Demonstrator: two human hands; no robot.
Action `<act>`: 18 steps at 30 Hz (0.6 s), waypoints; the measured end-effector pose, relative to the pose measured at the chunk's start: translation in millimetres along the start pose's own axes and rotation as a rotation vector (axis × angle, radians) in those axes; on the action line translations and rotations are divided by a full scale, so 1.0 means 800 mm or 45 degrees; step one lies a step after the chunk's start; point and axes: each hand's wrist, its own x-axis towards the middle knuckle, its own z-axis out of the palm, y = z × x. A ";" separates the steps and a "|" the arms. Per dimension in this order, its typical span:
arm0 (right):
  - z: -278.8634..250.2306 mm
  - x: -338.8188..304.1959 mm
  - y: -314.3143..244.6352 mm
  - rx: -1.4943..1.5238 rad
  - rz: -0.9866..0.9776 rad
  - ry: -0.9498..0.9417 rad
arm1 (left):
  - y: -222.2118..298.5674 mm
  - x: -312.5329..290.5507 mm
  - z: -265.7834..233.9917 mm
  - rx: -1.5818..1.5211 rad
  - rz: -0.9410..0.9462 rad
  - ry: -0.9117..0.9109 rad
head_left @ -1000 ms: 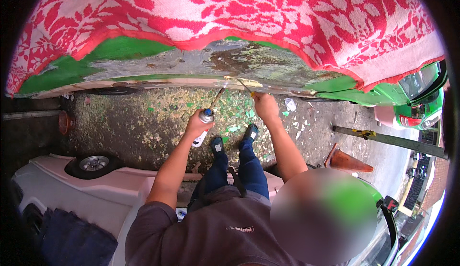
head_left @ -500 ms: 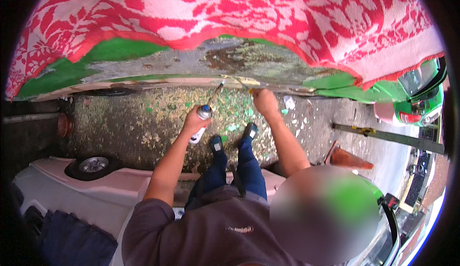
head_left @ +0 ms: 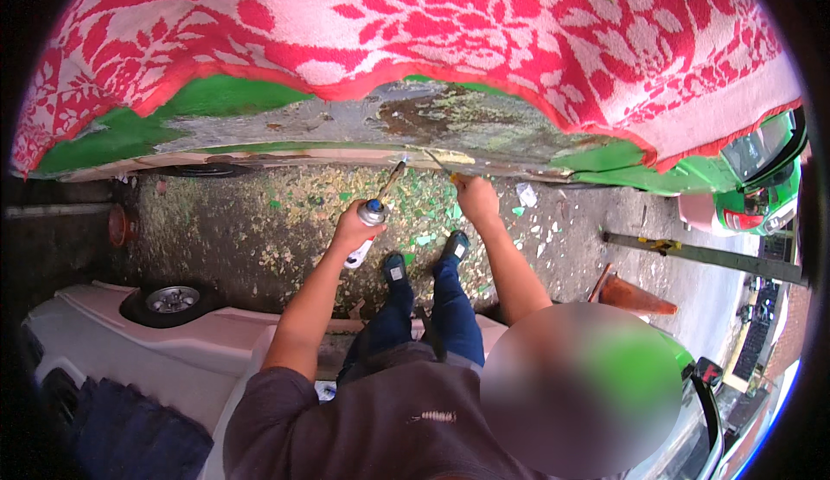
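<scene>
My left hand [head_left: 347, 227] is wrapped round the canister of a blowtorch [head_left: 373, 212]. The torch's metal nozzle [head_left: 393, 179] points at the lower edge of a car side panel [head_left: 285, 125], and a small bluish glow shows at its tip. Closed on the yellow handle of a scraper [head_left: 441, 163] is my right hand [head_left: 478, 201]; the thin blade reaches the panel's lower edge, to the right of the nozzle. Green paint remains on parts of the panel, while other parts are bare grey and brown. A red and pink floral cloth [head_left: 450, 22] drapes over the car's upper part.
Green and cream paint flakes [head_left: 259, 220] litter the ground around my feet. Behind me stands a pinkish car [head_left: 216, 329]. To the right are an orange traffic cone [head_left: 635, 295], a long metal beam [head_left: 718, 255] and another green car [head_left: 756, 208]. A reddish pot [head_left: 119, 225] stands at the left.
The view has shifted slightly, with the car panel lower in the picture. Both hands keep their tools at the panel's lower edge, with little visible movement.
</scene>
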 end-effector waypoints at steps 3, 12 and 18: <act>-0.046 -0.020 -0.010 0.145 -0.098 0.029 | -0.001 0.007 -0.012 -0.094 0.013 -0.004; -0.022 -0.007 -0.018 0.016 -0.065 0.041 | 0.008 0.003 -0.016 0.113 -0.010 0.021; -0.014 -0.017 -0.012 -0.028 -0.023 0.057 | 0.007 0.003 -0.018 -0.001 0.012 0.015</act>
